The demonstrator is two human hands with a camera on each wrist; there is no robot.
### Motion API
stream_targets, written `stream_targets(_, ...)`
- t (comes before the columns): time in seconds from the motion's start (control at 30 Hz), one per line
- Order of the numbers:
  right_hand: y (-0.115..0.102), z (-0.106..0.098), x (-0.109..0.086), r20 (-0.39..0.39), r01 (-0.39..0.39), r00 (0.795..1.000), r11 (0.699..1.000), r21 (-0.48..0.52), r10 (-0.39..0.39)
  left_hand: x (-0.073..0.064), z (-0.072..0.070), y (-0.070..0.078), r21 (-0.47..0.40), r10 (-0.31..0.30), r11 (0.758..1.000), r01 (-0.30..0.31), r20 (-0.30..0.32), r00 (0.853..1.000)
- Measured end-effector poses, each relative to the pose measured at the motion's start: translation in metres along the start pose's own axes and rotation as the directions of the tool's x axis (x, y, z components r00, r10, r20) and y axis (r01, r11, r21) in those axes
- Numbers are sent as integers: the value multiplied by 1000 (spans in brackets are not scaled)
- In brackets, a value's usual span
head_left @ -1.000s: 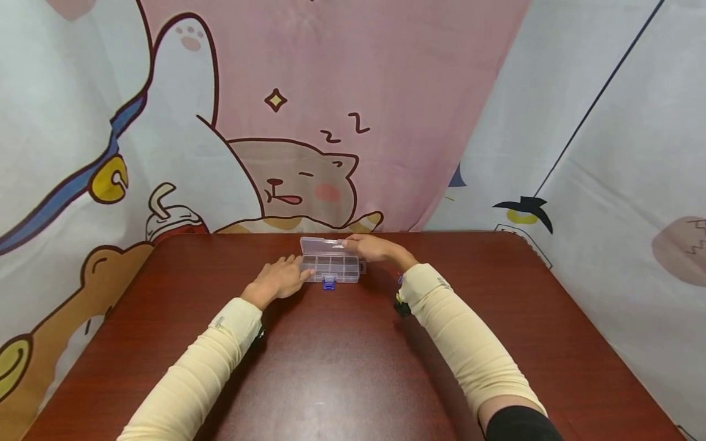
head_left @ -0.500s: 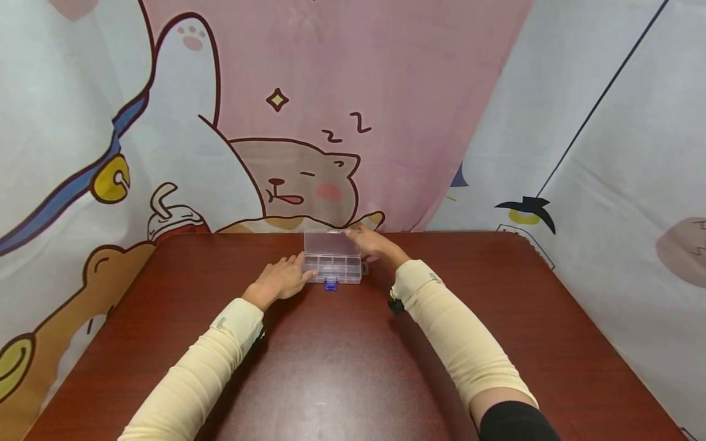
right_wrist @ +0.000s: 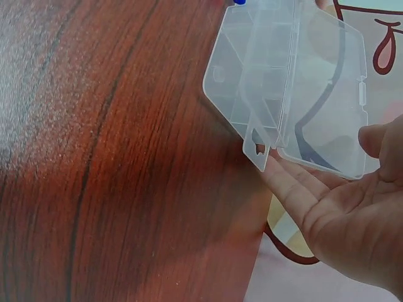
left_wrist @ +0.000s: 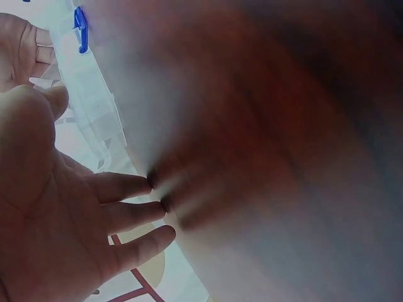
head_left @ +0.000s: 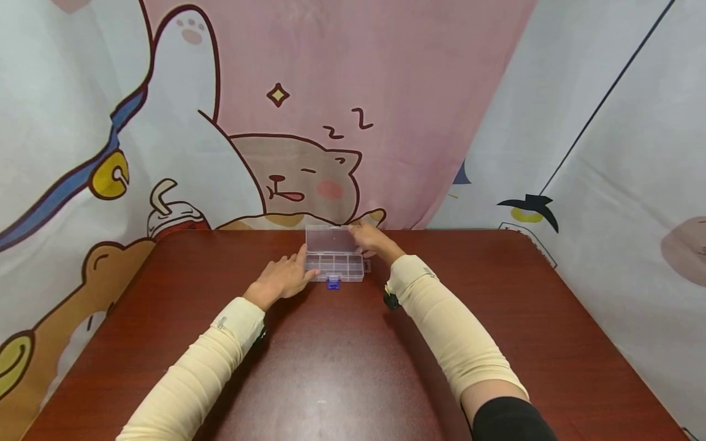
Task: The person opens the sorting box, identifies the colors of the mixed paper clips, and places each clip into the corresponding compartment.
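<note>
A clear plastic compartment box (head_left: 342, 267) with a blue latch (head_left: 333, 283) stands near the table's far edge. Its hinged lid (head_left: 326, 239) is raised, leaving the compartments uncovered. My left hand (head_left: 281, 278) rests at the box's left end, thumb by the front and index finger along the side. In the left wrist view, the other fingers (left_wrist: 135, 217) are spread straight. My right hand (right_wrist: 352, 220) is at the lid's right side. Its thumb (right_wrist: 373, 139) overlaps the lid's outer edge, while the fingers extend straight beside the hinge, behind a small hanging tab (right_wrist: 256, 148).
The reddish-brown wooden table (head_left: 331, 373) reaches back to a printed cartoon curtain (head_left: 413, 122). This curtain hangs right behind the box and continues along both sides of the table.
The lid has swung farther up and back, with the right hand moving upward along with it. The left hand stays at the box's left end, its index finger now raised more.
</note>
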State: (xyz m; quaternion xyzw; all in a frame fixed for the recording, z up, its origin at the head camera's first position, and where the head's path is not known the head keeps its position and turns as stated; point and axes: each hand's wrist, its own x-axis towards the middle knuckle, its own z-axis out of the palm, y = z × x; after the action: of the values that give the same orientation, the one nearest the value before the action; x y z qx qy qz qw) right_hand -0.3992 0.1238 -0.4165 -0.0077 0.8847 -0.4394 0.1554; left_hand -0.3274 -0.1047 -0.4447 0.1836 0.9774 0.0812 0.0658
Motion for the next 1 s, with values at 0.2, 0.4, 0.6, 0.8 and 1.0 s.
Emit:
stream_targets(0.2, 1, 2, -1, -6, 7, 1000, 1000, -3, -7, 0, 1, 0, 38, 28, 999, -28, 1, 1000)
stream_targets(0.4, 0, -1, -3, -14, 26, 1000, 1000, -6, -26, 1, 0, -1, 55, 28, 998, -29, 13, 1000)
stream_targets(0.6, 1, -19, -11, -25, 63, 998, 996, -65, -65, 3, -1, -1, 54, 31, 998, -32, 21, 999)
stream_targets(0.8, 2, -48, -28, -71, 175, 975, 928, -330, -210, 2, -3, -1, 55, 32, 998, -33, 17, 999)
stream_targets(1.0, 12, -75, -45, -58, 193, 971, 905, -378, -231, 4, -2, -1, 48, 26, 998, -28, 31, 999)
